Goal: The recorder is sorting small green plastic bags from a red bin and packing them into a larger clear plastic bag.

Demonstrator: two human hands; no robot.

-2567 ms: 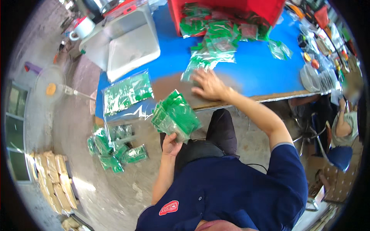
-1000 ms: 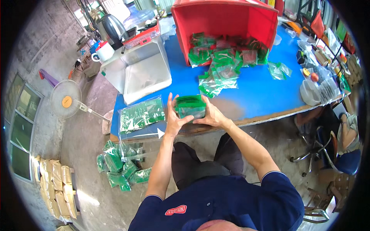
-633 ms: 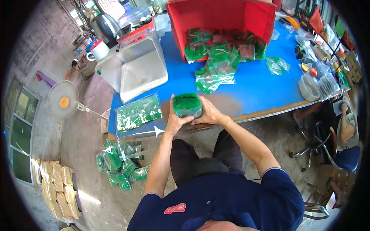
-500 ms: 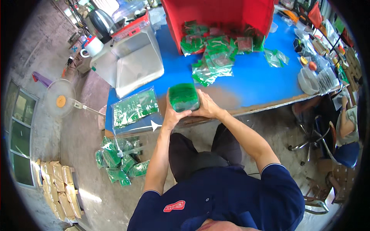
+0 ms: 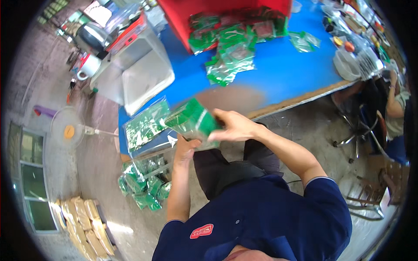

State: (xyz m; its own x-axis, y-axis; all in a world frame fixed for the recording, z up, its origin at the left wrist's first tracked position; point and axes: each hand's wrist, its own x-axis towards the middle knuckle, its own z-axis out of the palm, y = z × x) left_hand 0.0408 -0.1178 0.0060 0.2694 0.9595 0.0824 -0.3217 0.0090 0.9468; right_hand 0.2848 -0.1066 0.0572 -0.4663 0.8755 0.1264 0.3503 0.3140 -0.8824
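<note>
Both hands hold a green block-shaped pack (image 5: 193, 118) in clear plastic, tilted over the table's near edge. My left hand (image 5: 186, 147) grips its lower end, thumb on top. My right hand (image 5: 238, 126) is closed around its right side, slightly blurred. What the pack contains is too smeared to make out. Just left of it, a flat clear bag with green contents (image 5: 148, 126) lies on the blue table (image 5: 278, 82). Farther back, small green-and-clear packets (image 5: 235, 54) spill out of a red bin (image 5: 174, 21).
A whitish open bin (image 5: 146, 82) lies at the table's left, near a white mug (image 5: 89, 66) and a kettle (image 5: 92, 35). Bagged green packs (image 5: 146, 185) are piled on the floor. A fan (image 5: 68, 128) stands left. At right are a clear tub (image 5: 347, 64) and another person's arm (image 5: 393, 102).
The green pack has turned from upright to tilted and come lower and leftward. My right hand has shifted along its side. The whole view has swung slightly.
</note>
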